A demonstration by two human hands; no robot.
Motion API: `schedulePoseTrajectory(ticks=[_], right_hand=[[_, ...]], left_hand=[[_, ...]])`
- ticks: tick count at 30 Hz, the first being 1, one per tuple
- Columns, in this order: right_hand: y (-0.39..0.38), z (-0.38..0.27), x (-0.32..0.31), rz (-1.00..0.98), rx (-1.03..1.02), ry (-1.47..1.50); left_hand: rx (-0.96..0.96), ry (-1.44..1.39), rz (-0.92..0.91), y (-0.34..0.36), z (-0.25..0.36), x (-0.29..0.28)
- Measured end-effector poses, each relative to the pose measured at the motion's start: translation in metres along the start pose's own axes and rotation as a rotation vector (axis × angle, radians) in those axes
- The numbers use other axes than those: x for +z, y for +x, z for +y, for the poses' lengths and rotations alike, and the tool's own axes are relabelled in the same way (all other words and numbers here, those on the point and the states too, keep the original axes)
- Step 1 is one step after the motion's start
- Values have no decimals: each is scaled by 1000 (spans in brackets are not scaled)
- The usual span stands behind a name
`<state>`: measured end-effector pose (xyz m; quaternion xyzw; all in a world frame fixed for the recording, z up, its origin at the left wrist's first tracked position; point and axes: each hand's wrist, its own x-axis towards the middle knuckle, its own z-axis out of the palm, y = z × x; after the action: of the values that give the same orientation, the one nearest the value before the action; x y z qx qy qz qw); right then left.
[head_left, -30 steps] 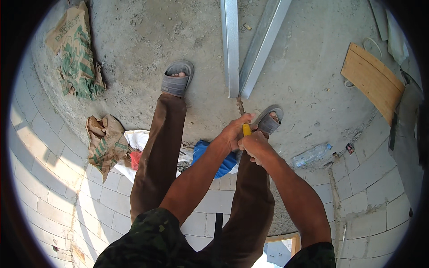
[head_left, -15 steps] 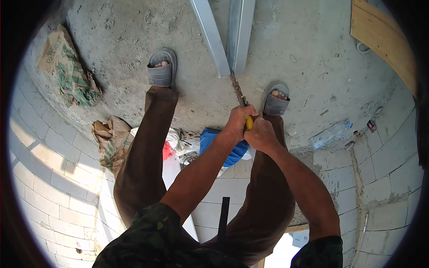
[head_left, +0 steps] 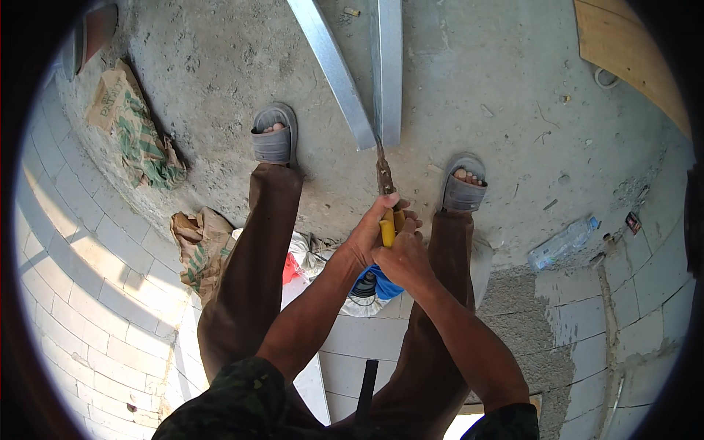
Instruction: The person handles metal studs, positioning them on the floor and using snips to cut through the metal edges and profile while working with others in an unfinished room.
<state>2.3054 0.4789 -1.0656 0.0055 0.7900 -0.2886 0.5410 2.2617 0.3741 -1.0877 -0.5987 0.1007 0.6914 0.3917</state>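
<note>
A pair of tin snips (head_left: pixel 383 173) with a dark, worn metal head and yellow handles is held by both of my hands between my lower legs. My left hand (head_left: pixel 368 233) wraps the left side of the handles, its thumb along the top. My right hand (head_left: pixel 408 257) closes round them from the right, partly hiding them. The snips' tip meets the near ends of two long galvanized metal profiles, one slanting on the left (head_left: pixel 334 73) and one straighter on the right (head_left: pixel 391 81). Whether the blades are apart cannot be made out.
My sandaled feet flank the profiles on rough concrete. Crumpled paper sacks (head_left: pixel 139 130) lie at left, a plastic bottle (head_left: pixel 563 244) at right, and a wooden board (head_left: pixel 634 55) at far right. Behind my hands are a blue bag (head_left: pixel 387 284) and pale block walls (head_left: pixel 81 293).
The view has shifted, so the floor and profile ends sit lower. My hands have moved slightly left relative to my feet, and more of the yellow handles shows between them.
</note>
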Motion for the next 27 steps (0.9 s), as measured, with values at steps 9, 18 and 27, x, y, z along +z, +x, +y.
schedulePoseTrajectory(ticks=[9,18,27], right_hand=[[18,-85,-130,44,626,536],[53,-119,-157,-306,737,516],[36,-65,-82,-21,436,254]], left_hand=[[-110,7,-28,-23,37,34],[-232,-78,-243,8,60,6],[-213,105,-104,-3,52,16]])
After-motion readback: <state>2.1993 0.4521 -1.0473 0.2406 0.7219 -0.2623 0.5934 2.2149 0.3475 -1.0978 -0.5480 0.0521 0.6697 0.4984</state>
